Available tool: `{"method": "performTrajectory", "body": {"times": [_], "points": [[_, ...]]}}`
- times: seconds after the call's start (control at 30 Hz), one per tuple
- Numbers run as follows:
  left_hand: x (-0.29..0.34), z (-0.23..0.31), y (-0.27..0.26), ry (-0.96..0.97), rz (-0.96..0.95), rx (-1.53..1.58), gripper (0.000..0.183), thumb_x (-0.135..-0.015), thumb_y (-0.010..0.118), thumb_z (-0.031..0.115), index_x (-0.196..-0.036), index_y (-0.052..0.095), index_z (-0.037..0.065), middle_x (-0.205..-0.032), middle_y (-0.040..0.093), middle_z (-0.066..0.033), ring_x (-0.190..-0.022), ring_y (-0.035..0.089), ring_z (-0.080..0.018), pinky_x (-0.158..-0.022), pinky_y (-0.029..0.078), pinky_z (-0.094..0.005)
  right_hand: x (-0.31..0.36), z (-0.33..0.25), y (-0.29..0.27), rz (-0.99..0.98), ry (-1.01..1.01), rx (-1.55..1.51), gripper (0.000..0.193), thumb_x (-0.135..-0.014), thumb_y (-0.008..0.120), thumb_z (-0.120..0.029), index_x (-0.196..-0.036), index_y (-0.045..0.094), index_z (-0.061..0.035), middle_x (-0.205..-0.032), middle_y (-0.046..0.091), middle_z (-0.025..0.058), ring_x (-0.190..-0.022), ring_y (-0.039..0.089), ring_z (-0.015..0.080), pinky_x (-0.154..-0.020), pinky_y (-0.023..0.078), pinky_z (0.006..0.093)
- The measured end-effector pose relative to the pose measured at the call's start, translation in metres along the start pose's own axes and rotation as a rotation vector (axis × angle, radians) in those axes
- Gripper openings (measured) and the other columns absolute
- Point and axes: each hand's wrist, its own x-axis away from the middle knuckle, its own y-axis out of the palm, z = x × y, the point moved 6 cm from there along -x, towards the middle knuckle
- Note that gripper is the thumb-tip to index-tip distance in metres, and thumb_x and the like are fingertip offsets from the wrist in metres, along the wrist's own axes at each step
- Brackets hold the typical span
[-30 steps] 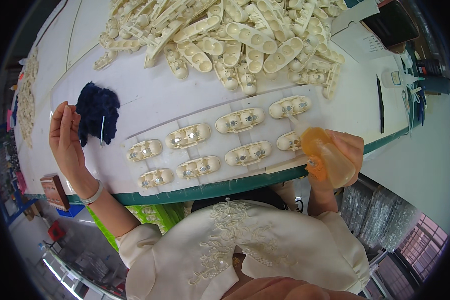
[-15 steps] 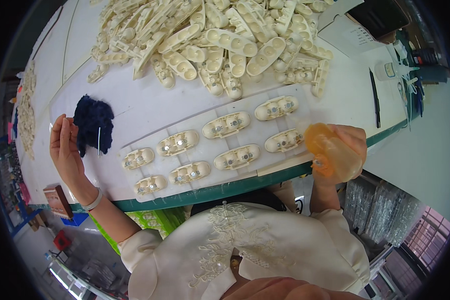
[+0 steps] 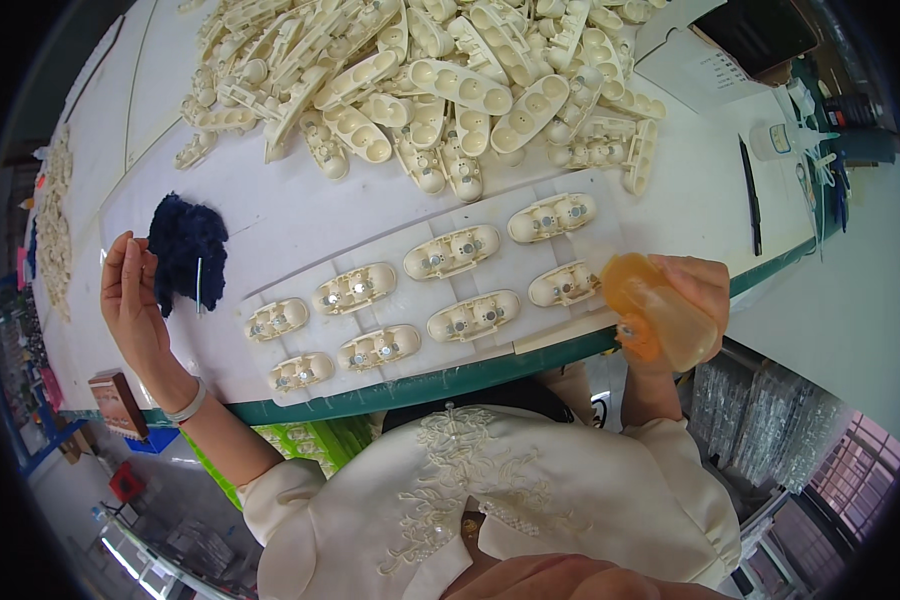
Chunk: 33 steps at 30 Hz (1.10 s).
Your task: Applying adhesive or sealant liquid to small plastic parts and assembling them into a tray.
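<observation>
Right hand [image 3: 692, 305] grips translucent amber plastic bottle [image 3: 660, 318], shifted to cream oval plastic casing [image 3: 558, 286] leftward; left hand [image 3: 135, 290]: hold unclear

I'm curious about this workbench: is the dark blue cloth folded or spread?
Crumpled, not neatly folded or flat: the cloth lies in an uneven clump near the left hand.
</observation>
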Motion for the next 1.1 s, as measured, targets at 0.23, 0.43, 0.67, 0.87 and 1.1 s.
{"method": "performTrajectory", "body": {"times": [0.23, 0.43, 0.67, 0.87, 1.1], "points": [[0.001, 0.001, 0.0, 0.017, 0.005, 0.007, 0.023, -0.087, 0.055, 0.005, -0.109, 0.057, -0.001, -0.098, 0.061, -0.0075, -0.084, 0.059, -0.0094, -0.077, 0.048, -0.0194, 0.001, 0.005, -0.01, 0.105, 0.046, 0.088, 0.033, -0.078, 0.067, -0.022, -0.094, 0.051, 0.002, -0.085, 0.057, 0.0151, -0.076, 0.057, 0.0208, -0.064, 0.05, 0.0269], [-0.001, -0.001, 0.0, 0.017, -0.015, -0.01, 0.023, -0.087, 0.055, 0.005, -0.109, 0.057, -0.002, -0.098, 0.061, -0.0076, -0.085, 0.059, -0.0094, -0.078, 0.048, -0.0197, -0.003, 0.0, -0.004, 0.047, 0.027, 0.137, 0.026, -0.079, 0.064, -0.014, -0.093, 0.052, 0.0037, -0.086, 0.059, 0.015, -0.075, 0.058, 0.0213, -0.064, 0.049, 0.0269], [-0.001, 0.001, 0.002, 0.014, -0.006, -0.019, 0.023, -0.088, 0.055, 0.005, -0.109, 0.057, -0.001, -0.097, 0.061, -0.0075, -0.084, 0.058, -0.0092, -0.078, 0.048, -0.0195, 0.003, 0.004, -0.01, 0.135, -0.005, 0.14, 0.027, -0.077, 0.065, -0.013, -0.094, 0.053, 0.0042, -0.086, 0.06, 0.0146, -0.077, 0.057, 0.0222, -0.065, 0.049, 0.0281], [-0.002, -0.001, 0.003, 0.008, -0.001, -0.019, 0.022, -0.087, 0.055, 0.005, -0.109, 0.057, -0.001, -0.098, 0.06, -0.0073, -0.084, 0.058, -0.0091, -0.077, 0.047, -0.0191, 0.0, 0.005, -0.009, 0.116, 0.016, 0.195, 0.029, -0.079, 0.064, -0.018, -0.094, 0.052, 0.0037, -0.086, 0.06, 0.0147, -0.076, 0.057, 0.0219, -0.065, 0.048, 0.0279], [-0.003, 0.0, 0.001, 0.022, 0.042, -0.043, 0.024, -0.087, 0.056, 0.006, -0.109, 0.057, -0.002, -0.096, 0.061, -0.007, -0.085, 0.058, -0.0103, -0.077, 0.047, -0.0207, 0.01, 0.0, -0.019, 0.181, -0.107, 0.214, 0.033, -0.082, 0.06, -0.025, -0.094, 0.049, 0.0034, -0.085, 0.055, 0.0139, -0.071, 0.054, 0.023, -0.061, 0.049, 0.0293]]}}
